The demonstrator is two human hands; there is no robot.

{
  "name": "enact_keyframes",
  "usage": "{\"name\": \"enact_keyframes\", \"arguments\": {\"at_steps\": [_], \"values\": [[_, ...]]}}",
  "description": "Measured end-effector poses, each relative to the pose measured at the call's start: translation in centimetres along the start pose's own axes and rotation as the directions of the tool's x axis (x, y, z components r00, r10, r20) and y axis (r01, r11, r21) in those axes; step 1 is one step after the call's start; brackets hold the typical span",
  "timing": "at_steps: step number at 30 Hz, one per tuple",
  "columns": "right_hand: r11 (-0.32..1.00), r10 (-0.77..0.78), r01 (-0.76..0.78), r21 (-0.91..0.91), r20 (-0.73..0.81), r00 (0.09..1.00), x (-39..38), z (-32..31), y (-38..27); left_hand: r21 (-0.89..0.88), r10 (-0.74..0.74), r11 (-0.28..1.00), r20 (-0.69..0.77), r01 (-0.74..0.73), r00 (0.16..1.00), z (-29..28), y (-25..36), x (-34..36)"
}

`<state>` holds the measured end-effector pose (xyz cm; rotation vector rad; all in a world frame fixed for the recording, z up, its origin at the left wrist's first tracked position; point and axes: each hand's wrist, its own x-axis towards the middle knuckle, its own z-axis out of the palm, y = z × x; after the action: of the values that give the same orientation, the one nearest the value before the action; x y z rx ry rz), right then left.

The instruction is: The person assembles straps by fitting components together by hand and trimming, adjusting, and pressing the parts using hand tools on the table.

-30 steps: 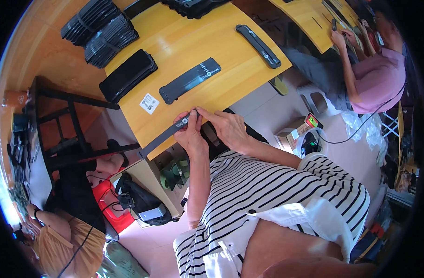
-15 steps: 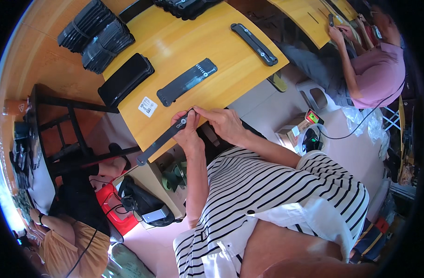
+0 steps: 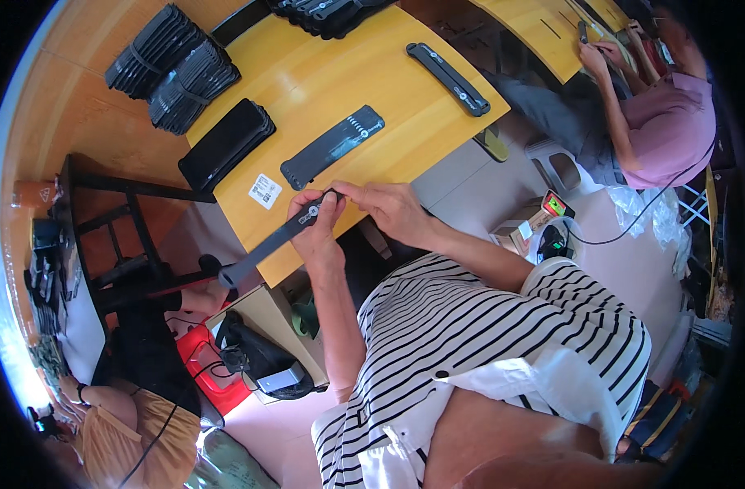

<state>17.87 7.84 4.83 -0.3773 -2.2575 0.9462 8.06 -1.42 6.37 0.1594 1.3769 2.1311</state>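
Observation:
I hold a long dark grey strap (image 3: 268, 244) over the near edge of the yellow wooden table (image 3: 364, 73). My left hand (image 3: 314, 224) grips the strap near its upper end, where a small round metal fitting shows. My right hand (image 3: 388, 208) pinches the very tip of the strap with thumb and fingers. The strap's lower end hangs past the table edge to the left. A flat black strap piece (image 3: 331, 147) lies on the table just beyond my hands, next to a small white label (image 3: 265, 191).
A black case (image 3: 226, 144) and bundles of black straps (image 3: 173, 67) sit at the table's left. A long black handle (image 3: 448, 78) lies at the right. Another person in a pink top (image 3: 665, 122) works at a second table. Bags and a box stand on the floor.
My hands and the strap stay at the table edge, with only slight shifts of the fingers on the strap's tip.

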Motion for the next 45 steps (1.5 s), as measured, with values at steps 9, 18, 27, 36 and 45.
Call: {"name": "enact_keyframes", "arguments": {"at_steps": [9,18,27,36,45], "values": [[0.907,-0.184,0.198,-0.371,0.073,0.98,2.0,-1.7,-0.6,0.105,-0.104,0.99,0.091,0.094,0.99,0.2,0.6,1.4],[0.977,-0.119,0.149,-0.155,0.187,0.975,3.0,-1.7,0.4,0.157,-0.243,0.962,0.131,0.222,0.961,-2.1,2.0,2.8],[0.931,-0.179,0.302,-0.204,0.466,0.866,4.8,-3.3,-0.3,0.315,-0.5,0.851,0.243,0.42,0.831,-2.3,3.5,4.4],[0.994,-0.11,0.113,-0.003,0.206,0.972,2.4,-1.9,-0.4,0.113,-0.418,0.908,0.288,0.402,0.862,-2.6,4.0,2.5],[0.66,0.332,-0.647,0.383,0.624,0.708,3.2,-2.6,-1.8,0.073,-0.279,0.96,0.25,0.269,0.927,-3.3,2.7,0.2]]}}
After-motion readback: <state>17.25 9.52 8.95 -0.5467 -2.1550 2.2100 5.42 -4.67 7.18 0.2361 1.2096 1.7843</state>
